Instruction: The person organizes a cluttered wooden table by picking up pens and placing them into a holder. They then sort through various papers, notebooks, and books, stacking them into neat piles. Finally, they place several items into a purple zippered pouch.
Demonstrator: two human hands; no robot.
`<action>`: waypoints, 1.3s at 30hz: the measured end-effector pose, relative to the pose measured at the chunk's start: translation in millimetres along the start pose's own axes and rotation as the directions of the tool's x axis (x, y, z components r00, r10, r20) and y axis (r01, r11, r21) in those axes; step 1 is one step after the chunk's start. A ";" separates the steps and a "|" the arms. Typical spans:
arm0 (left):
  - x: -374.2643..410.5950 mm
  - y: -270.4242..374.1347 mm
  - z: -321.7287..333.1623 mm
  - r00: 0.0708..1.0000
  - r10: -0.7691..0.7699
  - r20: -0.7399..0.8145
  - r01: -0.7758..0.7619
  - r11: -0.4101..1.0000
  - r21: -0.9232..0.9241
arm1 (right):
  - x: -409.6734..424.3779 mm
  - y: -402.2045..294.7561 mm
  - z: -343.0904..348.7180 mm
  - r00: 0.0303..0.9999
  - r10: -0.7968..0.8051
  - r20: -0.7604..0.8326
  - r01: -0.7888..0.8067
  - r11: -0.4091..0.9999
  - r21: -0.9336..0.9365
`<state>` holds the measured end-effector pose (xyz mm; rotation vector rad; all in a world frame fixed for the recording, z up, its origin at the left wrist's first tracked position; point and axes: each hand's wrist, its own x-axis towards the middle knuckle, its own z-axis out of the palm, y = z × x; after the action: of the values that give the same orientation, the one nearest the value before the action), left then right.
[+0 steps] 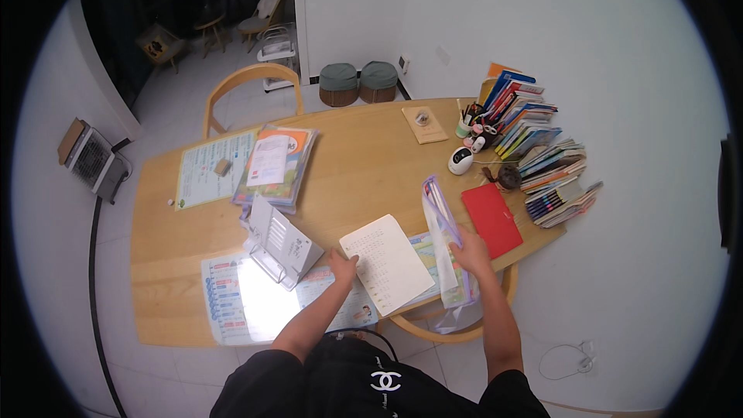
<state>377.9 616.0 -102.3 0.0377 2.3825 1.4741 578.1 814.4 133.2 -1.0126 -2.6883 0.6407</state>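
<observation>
A white paper notebook (pixel 396 267) with rows of handwriting lies at a slant on the table in front of me. My left hand (pixel 343 268) is at its left edge, thumb over the margin and fingers spread apart from the thumb. My right hand (pixel 471 251) grips the purple-trimmed edge of a clear zip pouch (pixel 444 215), which stands partly raised at the table's near edge. Pens or pencils and a white sheet show inside the pouch. Left of my left hand stands a grey-white folding book stand (pixel 284 241), tilted, with writing on its panel.
Printed mats (pixel 223 302) cover part of the wooden table (pixel 360 157). Filled document pouches (pixel 276 165) lie far left. At right are a red folder (pixel 492 220), a white camera (pixel 460 161), a pen cup (pixel 463 129) and rows of books (pixel 522 107). A wooden chair (pixel 252 72) stands behind.
</observation>
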 end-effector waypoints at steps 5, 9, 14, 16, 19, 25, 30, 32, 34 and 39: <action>-8.4 40.8 4.1 0.750 -0.244 0.614 0.530 0.778 -0.338 | -1.5 8.7 2.1 1.000 0.025 0.020 -0.026 0.996 0.083; -18.5 41.9 17.6 0.644 -0.255 0.721 0.496 0.857 -0.140 | 1.3 -0.7 3.4 0.998 0.025 0.055 -0.031 0.993 0.113; -52.1 64.3 41.1 0.958 0.057 0.282 -0.140 0.949 0.283 | -1.1 12.3 4.6 1.000 0.026 -0.009 -0.024 0.989 0.143; -48.6 50.1 51.4 0.980 0.176 0.097 -0.196 0.943 0.269 | 0.4 12.2 4.7 1.000 0.020 0.001 -0.020 0.991 0.135; -25.5 20.0 63.4 0.977 0.211 0.015 -0.211 0.972 0.099 | 2.4 2.7 4.7 1.000 0.009 0.030 -0.013 0.988 0.154; -38.5 65.0 65.4 0.819 -0.215 0.532 0.360 0.914 -0.185 | 2.2 15.7 16.7 1.000 -0.006 0.000 0.006 0.991 0.131; -33.1 48.0 65.2 0.761 -0.087 0.643 0.091 0.995 0.028 | 7.8 -1.8 21.3 0.998 0.010 0.068 -0.017 0.995 0.098; -32.2 40.7 69.0 0.759 -0.089 0.646 0.017 0.993 0.116 | 7.9 1.4 24.1 0.996 0.015 0.088 -0.017 1.000 0.024; -27.8 32.5 70.9 0.781 -0.026 0.624 -0.071 0.989 0.130 | 9.0 -4.4 25.7 0.995 0.013 0.102 -0.015 1.000 0.018; -36.9 66.3 58.7 0.874 0.287 0.391 -0.342 0.937 0.076 | 11.5 4.3 32.7 0.999 -0.047 0.015 0.046 0.998 0.039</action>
<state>420.0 690.1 -58.3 0.7131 2.2248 1.2756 561.3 814.3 102.6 -0.9369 -2.6937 0.6912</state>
